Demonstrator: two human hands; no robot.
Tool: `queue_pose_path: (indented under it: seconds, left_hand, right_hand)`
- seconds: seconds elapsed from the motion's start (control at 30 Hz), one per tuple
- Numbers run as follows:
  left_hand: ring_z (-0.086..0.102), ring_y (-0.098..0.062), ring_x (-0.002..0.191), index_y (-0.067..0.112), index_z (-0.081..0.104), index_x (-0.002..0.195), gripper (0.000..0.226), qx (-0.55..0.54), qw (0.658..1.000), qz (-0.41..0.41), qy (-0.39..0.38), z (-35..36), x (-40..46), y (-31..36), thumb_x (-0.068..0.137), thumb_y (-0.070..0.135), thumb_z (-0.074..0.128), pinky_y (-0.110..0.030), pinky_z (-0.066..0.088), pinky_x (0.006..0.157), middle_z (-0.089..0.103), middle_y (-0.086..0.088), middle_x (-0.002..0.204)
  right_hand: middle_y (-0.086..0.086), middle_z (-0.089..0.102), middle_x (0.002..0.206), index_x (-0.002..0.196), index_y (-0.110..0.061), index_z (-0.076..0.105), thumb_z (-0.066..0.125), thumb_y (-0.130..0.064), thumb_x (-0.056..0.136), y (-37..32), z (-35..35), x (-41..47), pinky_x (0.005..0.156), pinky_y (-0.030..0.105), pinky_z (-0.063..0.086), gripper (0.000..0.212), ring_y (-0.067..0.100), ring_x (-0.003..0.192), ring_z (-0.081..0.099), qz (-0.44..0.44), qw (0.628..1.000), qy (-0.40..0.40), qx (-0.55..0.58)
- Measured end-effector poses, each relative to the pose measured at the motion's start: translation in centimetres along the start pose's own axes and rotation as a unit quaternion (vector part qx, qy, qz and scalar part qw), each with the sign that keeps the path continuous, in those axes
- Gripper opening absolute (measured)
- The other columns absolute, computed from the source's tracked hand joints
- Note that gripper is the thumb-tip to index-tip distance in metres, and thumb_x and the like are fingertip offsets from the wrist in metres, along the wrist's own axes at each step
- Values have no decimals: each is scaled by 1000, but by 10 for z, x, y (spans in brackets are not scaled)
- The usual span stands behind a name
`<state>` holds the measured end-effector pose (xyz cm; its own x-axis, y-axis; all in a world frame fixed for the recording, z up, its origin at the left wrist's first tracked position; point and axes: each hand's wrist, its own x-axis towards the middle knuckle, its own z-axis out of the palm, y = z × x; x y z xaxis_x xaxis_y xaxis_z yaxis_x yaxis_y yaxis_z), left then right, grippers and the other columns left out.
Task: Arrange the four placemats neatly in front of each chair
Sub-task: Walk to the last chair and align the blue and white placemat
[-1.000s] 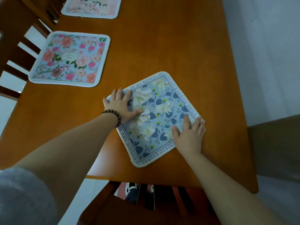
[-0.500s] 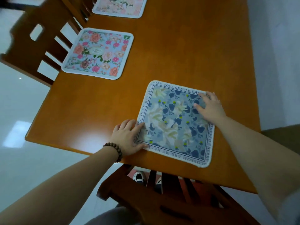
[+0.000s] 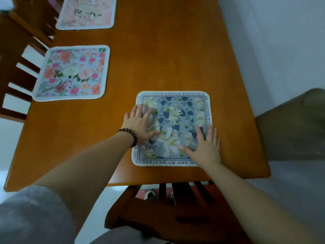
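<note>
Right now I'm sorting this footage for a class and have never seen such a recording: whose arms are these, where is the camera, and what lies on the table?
There is no machine here. A person wears a wide-angle camera on the head, so you look down along their own arms. Both hands lie flat with straight fingers on the blue floral placemat: the left hand, with a bead bracelet at the wrist, on its left part, and the right hand near its right corner. Nothing is gripped. This mat lies square on the wooden table, in front of the near chair. Further left lie a rose placemat and a pale pink placemat, beside other chairs. No fourth mat is in view.
</note>
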<state>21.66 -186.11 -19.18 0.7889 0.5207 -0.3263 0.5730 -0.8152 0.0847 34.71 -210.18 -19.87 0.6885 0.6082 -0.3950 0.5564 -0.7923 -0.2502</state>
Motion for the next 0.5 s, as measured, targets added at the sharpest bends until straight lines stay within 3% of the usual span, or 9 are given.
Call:
queue_pose_path:
  seconds: [0.1, 0.2, 0.33, 0.5]
  left_hand:
    - [-8, -30, 145, 40, -6, 148, 100, 4, 1000, 17, -19, -2, 31, 11, 69, 89, 29, -59, 8, 113, -8, -8, 159]
    - [-14, -31, 144, 43, -12, 146, 108, 16, 999, 2, -49, -7, 60, 16, 59, 97, 22, -64, 4, 110, -17, -2, 158]
    - [-15, -31, 144, 48, -13, 144, 115, 15, 997, -7, -75, -21, 86, 14, 49, 101, 25, -69, 4, 108, -17, 2, 158]
    - [-2, -29, 145, 46, -2, 147, 110, 7, 998, 0, -60, -25, 88, 9, 55, 97, 33, -65, 12, 109, -1, 3, 160]
  right_hand:
    - [10, -35, 151, 145, -41, -21, 25, -101, 47, 3, 8, -18, 115, 50, -5, 124, 33, 139, -28, 4, 1000, -21, -8]
    - [7, -47, 144, 135, -47, -33, 46, -95, 49, 10, 14, -28, 112, 51, -9, 127, 32, 135, -37, -26, 998, -55, -34]
    - [3, -41, 148, 140, -48, -24, 55, -87, 56, 18, 13, -32, 115, 50, -2, 122, 28, 136, -35, -26, 998, -49, -32]
    - [3, -35, 152, 145, -49, -11, 52, -86, 59, 22, 7, -29, 115, 47, 2, 113, 26, 139, -31, -35, 999, -34, -16]
